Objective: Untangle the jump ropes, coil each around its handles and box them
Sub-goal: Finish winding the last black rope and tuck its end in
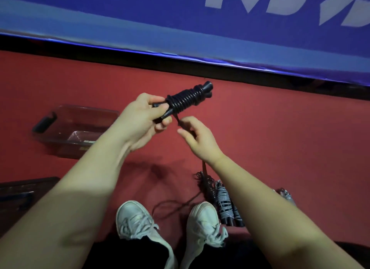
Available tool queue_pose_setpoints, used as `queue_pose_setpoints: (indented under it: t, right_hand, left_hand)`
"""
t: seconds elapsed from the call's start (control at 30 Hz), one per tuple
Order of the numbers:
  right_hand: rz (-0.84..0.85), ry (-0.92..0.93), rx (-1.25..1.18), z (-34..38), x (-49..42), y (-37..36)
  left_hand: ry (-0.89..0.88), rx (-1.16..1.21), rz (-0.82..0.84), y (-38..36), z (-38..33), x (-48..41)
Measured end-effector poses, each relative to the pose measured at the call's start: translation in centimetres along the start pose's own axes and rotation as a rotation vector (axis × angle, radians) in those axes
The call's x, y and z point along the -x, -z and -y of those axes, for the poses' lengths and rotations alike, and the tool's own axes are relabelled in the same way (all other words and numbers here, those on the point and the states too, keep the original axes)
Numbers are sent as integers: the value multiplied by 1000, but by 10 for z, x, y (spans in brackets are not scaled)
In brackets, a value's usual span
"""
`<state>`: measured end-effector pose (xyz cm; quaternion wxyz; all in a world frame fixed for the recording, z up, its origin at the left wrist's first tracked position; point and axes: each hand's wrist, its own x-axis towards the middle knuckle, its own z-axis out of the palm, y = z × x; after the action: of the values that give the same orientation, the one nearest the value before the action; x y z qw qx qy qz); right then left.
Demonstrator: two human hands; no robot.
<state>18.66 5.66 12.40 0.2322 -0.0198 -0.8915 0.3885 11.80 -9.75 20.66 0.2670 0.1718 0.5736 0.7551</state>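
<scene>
Here, my left hand is gripping the paired handles of a black jump rope, held above the red floor, while my right hand is pinching its limp, light tail; I'm judging the stiff handles the surest hold.

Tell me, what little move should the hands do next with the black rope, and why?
Probably wrap one more turn around the handles. The left hand grips the black coiled rope by its handles, the right hand pinches the loose strand just under it, and a slack tail trails down to the floor. Boxing can wait until that is wound.
</scene>
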Motion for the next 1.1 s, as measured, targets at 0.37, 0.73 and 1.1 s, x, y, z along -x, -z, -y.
queue_pose_setpoints:
  t: [0.37, 0.73, 1.1]
  right_hand:
    - [-89, -469, 167, 18, -15, -25]
    - [-18, -468, 181, 32, -12, -26]
    - [-20, -428, 449, 14, 20, -13]
  left_hand:
    - [119, 80, -183, 0, 19, -22]
    - [46, 282, -282, -1, 27, -34]
    - [2, 271, -400, 5, 21, -43]
